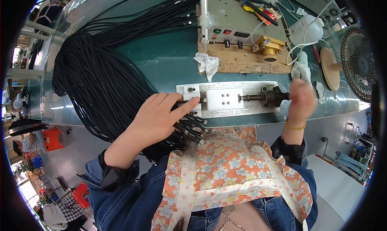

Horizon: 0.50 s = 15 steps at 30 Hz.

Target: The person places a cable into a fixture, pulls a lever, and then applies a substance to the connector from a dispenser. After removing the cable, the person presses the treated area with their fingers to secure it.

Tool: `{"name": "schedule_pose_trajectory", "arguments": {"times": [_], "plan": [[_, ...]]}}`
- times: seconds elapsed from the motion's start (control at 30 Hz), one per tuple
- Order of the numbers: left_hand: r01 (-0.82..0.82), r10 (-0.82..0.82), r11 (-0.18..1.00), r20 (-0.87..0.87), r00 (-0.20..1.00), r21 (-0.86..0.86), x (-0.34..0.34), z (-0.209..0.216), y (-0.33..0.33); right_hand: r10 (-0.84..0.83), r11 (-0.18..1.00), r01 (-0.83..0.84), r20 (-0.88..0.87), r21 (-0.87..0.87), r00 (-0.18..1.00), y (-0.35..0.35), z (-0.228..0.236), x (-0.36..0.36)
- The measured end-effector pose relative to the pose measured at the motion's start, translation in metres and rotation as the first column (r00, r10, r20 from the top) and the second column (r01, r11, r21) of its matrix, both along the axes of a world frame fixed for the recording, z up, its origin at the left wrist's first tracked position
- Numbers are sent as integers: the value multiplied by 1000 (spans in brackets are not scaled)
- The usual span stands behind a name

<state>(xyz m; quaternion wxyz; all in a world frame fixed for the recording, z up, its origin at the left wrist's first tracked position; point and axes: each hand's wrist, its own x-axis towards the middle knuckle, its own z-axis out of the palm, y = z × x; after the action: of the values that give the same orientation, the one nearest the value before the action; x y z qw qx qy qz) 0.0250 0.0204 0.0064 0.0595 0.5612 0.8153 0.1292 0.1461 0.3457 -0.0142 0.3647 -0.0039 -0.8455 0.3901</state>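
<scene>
We count two hands at one silvery metal plate (252, 87) lying near the table's (157, 64) front edge. On it sit one white block (225, 99), in the middle, and one dark clamp (271, 97), to the right, its rod reaching the block. Black cables (88, 66) are too many for us to count; their bulk lies left, with a cluster of connector ends (191, 129) below the left hand (160, 118). Beyond stand one control box (227, 19) with two black knobs and, far right, one fan (361, 64).

The left hand lies palm down, index finger stretched toward the block's left end; we cannot tell whether its grip pinches a cable. The right hand (302, 102), raised beside the clamp's outer end, is blurred, fingers curled; we cannot tell whether its grip is closed on anything.
</scene>
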Motion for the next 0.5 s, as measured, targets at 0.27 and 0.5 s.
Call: {"name": "schedule_pose_trajectory", "arguments": {"times": [0.27, 0.5], "plan": [[85, -174, 888, 160, 972, 451, -28, 1, -18, 60, 978, -47, 57, -202, 997, -11, 4, 2], [-129, -97, 892, 463, 881, 433, -23, -8, 2, 78, 963, -55, 81, -263, 994, -8, 2, 1]]}}
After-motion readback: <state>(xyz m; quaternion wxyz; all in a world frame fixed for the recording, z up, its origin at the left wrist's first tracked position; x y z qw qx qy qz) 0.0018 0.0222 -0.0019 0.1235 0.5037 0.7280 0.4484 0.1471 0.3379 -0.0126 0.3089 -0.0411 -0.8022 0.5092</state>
